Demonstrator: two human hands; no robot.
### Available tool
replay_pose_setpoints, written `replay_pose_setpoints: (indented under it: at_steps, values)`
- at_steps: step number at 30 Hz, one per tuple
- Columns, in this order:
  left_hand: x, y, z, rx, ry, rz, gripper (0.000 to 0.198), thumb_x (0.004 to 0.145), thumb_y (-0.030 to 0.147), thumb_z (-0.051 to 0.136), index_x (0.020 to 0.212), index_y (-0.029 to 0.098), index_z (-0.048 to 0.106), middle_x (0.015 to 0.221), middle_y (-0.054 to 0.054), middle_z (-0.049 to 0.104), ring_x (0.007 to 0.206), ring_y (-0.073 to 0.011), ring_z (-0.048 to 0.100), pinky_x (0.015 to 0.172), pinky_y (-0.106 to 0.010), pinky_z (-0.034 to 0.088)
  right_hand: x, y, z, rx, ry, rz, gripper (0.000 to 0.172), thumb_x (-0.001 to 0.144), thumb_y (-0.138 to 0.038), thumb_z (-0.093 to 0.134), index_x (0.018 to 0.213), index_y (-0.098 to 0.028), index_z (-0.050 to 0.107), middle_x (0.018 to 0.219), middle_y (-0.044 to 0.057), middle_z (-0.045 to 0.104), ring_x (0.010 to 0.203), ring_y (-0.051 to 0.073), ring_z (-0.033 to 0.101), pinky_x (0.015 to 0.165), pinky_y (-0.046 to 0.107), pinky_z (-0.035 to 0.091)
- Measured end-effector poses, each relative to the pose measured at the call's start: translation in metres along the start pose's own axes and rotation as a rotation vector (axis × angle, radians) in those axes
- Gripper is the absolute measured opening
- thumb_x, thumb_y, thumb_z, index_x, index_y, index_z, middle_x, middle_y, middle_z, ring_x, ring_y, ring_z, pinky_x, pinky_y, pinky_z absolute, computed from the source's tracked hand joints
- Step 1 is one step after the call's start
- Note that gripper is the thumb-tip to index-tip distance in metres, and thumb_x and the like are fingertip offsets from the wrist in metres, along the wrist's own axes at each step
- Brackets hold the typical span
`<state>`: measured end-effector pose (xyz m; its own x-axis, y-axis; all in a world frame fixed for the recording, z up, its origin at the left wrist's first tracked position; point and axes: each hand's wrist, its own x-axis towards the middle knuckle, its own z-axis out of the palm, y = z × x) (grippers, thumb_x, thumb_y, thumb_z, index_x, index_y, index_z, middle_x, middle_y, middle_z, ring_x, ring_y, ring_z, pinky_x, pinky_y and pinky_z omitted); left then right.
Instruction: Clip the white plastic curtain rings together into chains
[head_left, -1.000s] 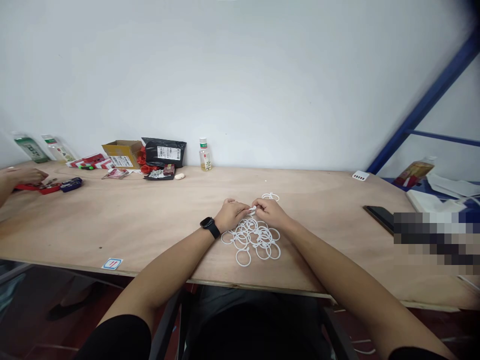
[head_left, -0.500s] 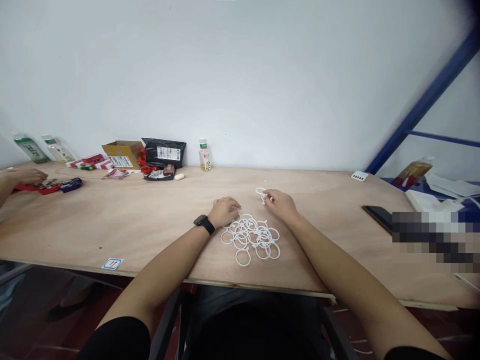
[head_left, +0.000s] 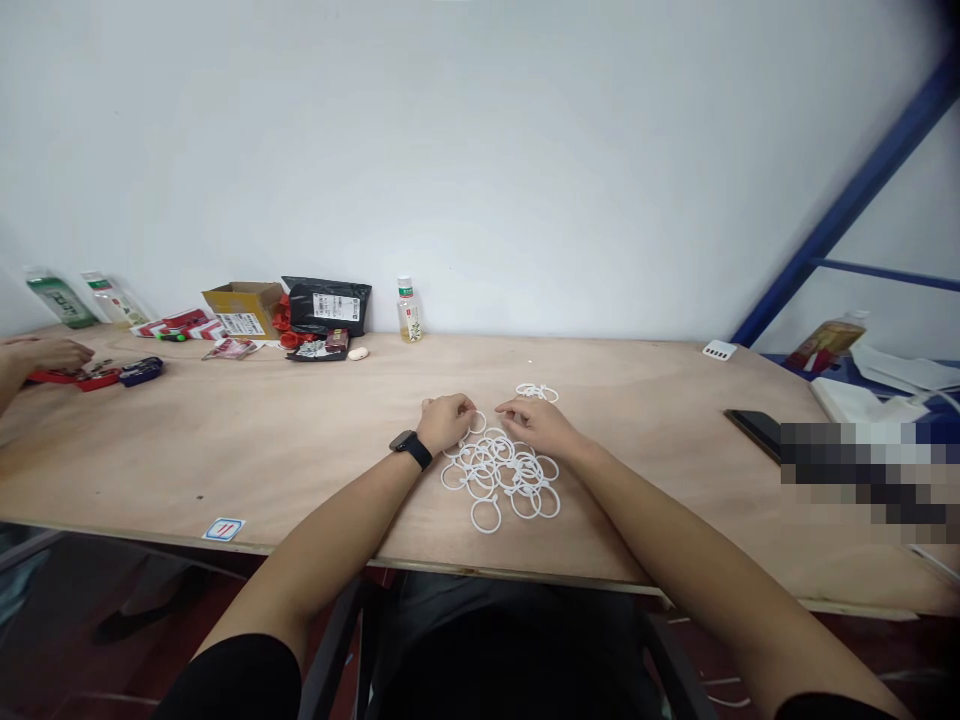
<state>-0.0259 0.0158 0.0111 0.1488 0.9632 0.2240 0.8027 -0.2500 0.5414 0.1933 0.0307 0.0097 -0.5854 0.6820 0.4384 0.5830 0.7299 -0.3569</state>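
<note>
Many white plastic curtain rings (head_left: 486, 517), each with a small eyelet, lie in a loose, overlapping pile in front of me. My left hand (head_left: 448, 421), with a black watch on the wrist, pinches one white curtain ring (head_left: 480, 428) at the pile's far left edge. Over the far right side of the pile is my right hand (head_left: 541, 424), its fingers stretched leftward and apart with nothing visible in them. Just beyond that hand, a small separate group of white rings (head_left: 551, 394) rests on the table, partly hidden by the hand.
The wooden table (head_left: 315, 430) stands against a wall. Along the back are a bottle (head_left: 409, 312), a black parcel bag (head_left: 300, 305) and a cardboard box (head_left: 247, 300). A phone (head_left: 752, 430) lies to the right. Another person's hand (head_left: 56, 353) is over red cases at far left.
My right hand has let go of its curtain ring at the small far group and come back left toward the pile. My left hand now lifts a ring by its edge.
</note>
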Motion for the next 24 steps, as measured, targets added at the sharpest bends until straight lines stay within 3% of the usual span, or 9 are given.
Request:
replay_pose_setpoints:
  at_steps: [6,12,16,20,24]
  values:
    - [0.002,-0.001,0.009,-0.277,0.179,0.057,0.017,0.085,0.030,0.054,0.090,0.020,0.066,0.069,0.002,0.069,0.064,-0.0128,0.063,0.067,-0.025,0.045,0.000,-0.018,-0.002,-0.043,0.010,-0.140,0.036,0.087,-0.026,0.058,0.123,-0.024,0.060,0.096,0.006,0.069,0.081,0.018,0.063,0.075,0.029,0.046]
    - [0.000,0.004,0.014,-0.401,0.095,0.093,0.021,0.080,0.022,0.057,0.098,0.017,0.065,0.058,0.005,0.062,0.053,-0.0100,0.055,0.054,-0.021,0.041,0.001,-0.029,-0.004,-0.122,0.017,-0.220,0.028,0.092,-0.034,0.053,0.117,-0.023,0.061,0.093,0.008,0.070,0.086,0.020,0.064,0.077,0.030,0.045]
    - [-0.005,0.009,0.010,-0.511,0.079,0.163,0.024,0.088,0.025,0.048,0.101,0.015,0.066,0.068,0.001,0.065,0.060,-0.0112,0.058,0.059,-0.023,0.046,0.000,-0.024,-0.001,-0.096,0.077,-0.127,0.023,0.093,-0.036,0.053,0.105,-0.020,0.064,0.086,0.007,0.070,0.079,0.019,0.064,0.073,0.028,0.043]
    - [-0.011,0.015,0.000,-0.408,0.218,0.336,0.022,0.088,0.025,0.052,0.098,0.017,0.071,0.083,-0.005,0.065,0.076,-0.0144,0.059,0.073,-0.027,0.049,-0.002,-0.018,0.000,-0.053,0.132,0.019,0.022,0.094,-0.036,0.049,0.093,-0.019,0.063,0.076,0.004,0.068,0.068,0.016,0.060,0.065,0.026,0.038]
    - [-0.014,0.018,-0.004,-0.319,0.281,0.471,0.023,0.085,0.025,0.059,0.104,0.019,0.071,0.095,-0.007,0.064,0.088,-0.0168,0.060,0.083,-0.031,0.048,-0.002,-0.019,-0.001,-0.051,0.077,0.015,0.021,0.095,-0.033,0.045,0.089,-0.019,0.060,0.072,0.002,0.065,0.065,0.015,0.057,0.062,0.025,0.035]
